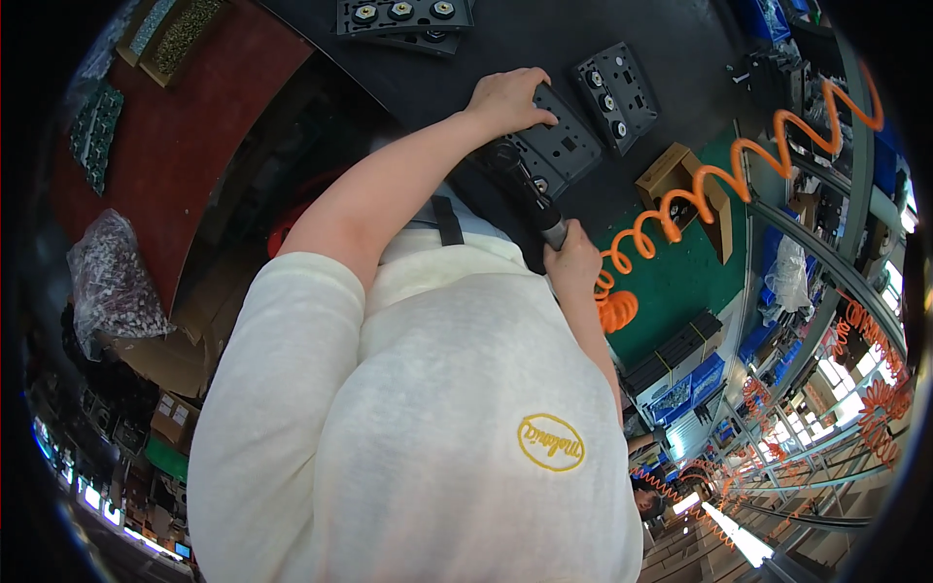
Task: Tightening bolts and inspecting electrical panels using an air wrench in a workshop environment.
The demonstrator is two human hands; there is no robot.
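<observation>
My left hand [510, 102] is closed on the far edge of a dark grey panel [569, 146] that has holes punched in it, its thumb lying over the top face. My right hand [573, 257] wraps round the grip of a black air screwdriver [525, 194]. The tool's head reaches over the panel's near left side, close to a round fitting. Its tip is hidden, so I cannot tell whether it touches a screw. Beyond, to the right, lies a similar panel [632, 92] with several round knobs along one side.
More panels with round fittings [401, 12] lie stacked at the far edge. An orange coiled hose [714, 185] stretches across the right side, above an open cardboard box [671, 170]. To the left, a red-brown table [233, 87] bears boxes of small metal parts [180, 44] and green boards [95, 131].
</observation>
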